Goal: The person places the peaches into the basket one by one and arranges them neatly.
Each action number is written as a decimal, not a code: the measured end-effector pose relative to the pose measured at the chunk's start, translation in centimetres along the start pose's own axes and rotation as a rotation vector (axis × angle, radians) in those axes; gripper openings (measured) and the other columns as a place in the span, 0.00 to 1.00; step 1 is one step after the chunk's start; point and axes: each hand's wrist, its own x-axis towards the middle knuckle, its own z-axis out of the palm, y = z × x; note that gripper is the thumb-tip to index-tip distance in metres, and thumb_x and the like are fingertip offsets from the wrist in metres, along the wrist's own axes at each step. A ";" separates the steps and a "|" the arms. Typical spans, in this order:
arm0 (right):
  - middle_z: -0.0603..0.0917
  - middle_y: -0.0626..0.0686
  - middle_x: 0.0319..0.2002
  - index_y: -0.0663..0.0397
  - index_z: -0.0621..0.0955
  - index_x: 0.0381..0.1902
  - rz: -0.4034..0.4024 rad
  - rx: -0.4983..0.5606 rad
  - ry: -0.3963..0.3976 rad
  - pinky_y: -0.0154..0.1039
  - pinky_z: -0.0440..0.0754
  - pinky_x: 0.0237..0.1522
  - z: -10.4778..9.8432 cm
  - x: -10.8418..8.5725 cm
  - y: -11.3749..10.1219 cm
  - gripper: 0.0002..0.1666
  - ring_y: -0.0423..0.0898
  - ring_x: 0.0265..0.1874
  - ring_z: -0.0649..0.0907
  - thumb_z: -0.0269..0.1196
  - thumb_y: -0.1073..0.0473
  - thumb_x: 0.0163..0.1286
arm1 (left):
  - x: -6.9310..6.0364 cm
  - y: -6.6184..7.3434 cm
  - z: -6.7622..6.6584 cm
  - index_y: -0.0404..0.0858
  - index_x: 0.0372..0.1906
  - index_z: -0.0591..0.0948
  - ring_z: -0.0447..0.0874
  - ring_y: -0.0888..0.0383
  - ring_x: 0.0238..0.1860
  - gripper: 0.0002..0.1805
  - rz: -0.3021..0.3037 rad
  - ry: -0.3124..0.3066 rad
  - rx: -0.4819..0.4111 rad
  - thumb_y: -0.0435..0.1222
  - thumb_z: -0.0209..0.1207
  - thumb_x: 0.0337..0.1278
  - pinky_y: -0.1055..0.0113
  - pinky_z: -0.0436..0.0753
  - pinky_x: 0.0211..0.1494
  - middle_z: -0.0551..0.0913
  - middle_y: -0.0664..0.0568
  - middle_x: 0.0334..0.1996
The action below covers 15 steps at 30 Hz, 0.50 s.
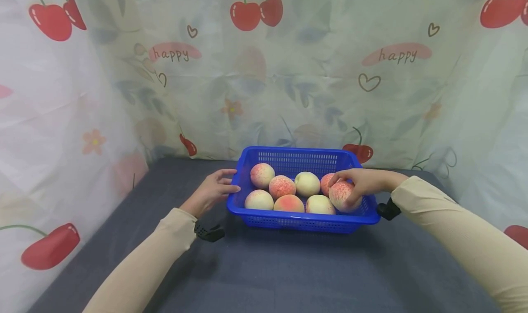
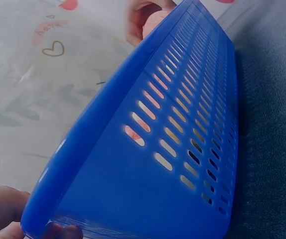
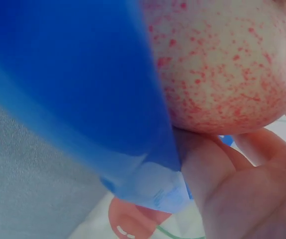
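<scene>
A blue plastic basket [image 1: 303, 216] with slotted walls stands on the dark table and holds several peaches, some pale yellow, some speckled red. At its left end, my left hand [image 1: 211, 190] pinches the rim; in the left wrist view the thumb and fingers [image 2: 6, 204] lie on both sides of the rim's corner. My right hand [image 1: 363, 182] reaches over the right end and grips a red-speckled peach [image 1: 342, 194]. That peach [image 3: 227, 64] fills much of the right wrist view, beside the basket wall. Another reddish peach [image 1: 327, 183] is partly hidden behind it.
The dark grey table [image 1: 264, 267] extends in front of the basket and to both sides. Close behind stands a curtain [image 1: 264, 97] printed with cherries and hearts, which also runs along both sides. Each wrist carries a black camera mount [image 1: 209, 232].
</scene>
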 end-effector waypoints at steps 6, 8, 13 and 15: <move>0.70 0.59 0.60 0.53 0.70 0.64 0.056 -0.029 -0.054 0.45 0.79 0.50 -0.2 0.3 -0.4 0.42 0.55 0.56 0.70 0.74 0.54 0.52 | -0.1 0.1 0.0 0.44 0.70 0.65 0.76 0.42 0.61 0.34 0.002 0.001 -0.003 0.31 0.63 0.59 0.47 0.76 0.62 0.73 0.38 0.64; 0.71 0.59 0.59 0.53 0.70 0.63 0.068 -0.028 -0.075 0.44 0.79 0.49 -0.3 0.3 -0.6 0.42 0.53 0.54 0.71 0.74 0.55 0.51 | -0.2 0.1 0.0 0.44 0.70 0.65 0.76 0.42 0.61 0.35 0.007 -0.001 -0.004 0.31 0.63 0.59 0.47 0.76 0.62 0.73 0.38 0.63; 0.73 0.57 0.57 0.54 0.70 0.61 0.077 -0.038 -0.134 0.41 0.79 0.48 -0.5 0.6 -0.8 0.41 0.50 0.51 0.73 0.74 0.58 0.51 | -0.2 0.0 -0.1 0.44 0.70 0.65 0.76 0.42 0.61 0.34 0.013 -0.006 0.003 0.32 0.63 0.59 0.47 0.75 0.63 0.73 0.38 0.63; 0.72 0.58 0.57 0.55 0.68 0.62 0.078 -0.041 -0.158 0.41 0.79 0.49 -0.5 0.7 -0.9 0.41 0.50 0.52 0.73 0.73 0.59 0.50 | -0.1 0.0 -0.1 0.44 0.70 0.64 0.76 0.42 0.61 0.34 0.013 -0.007 0.006 0.32 0.63 0.60 0.47 0.75 0.63 0.73 0.38 0.63</move>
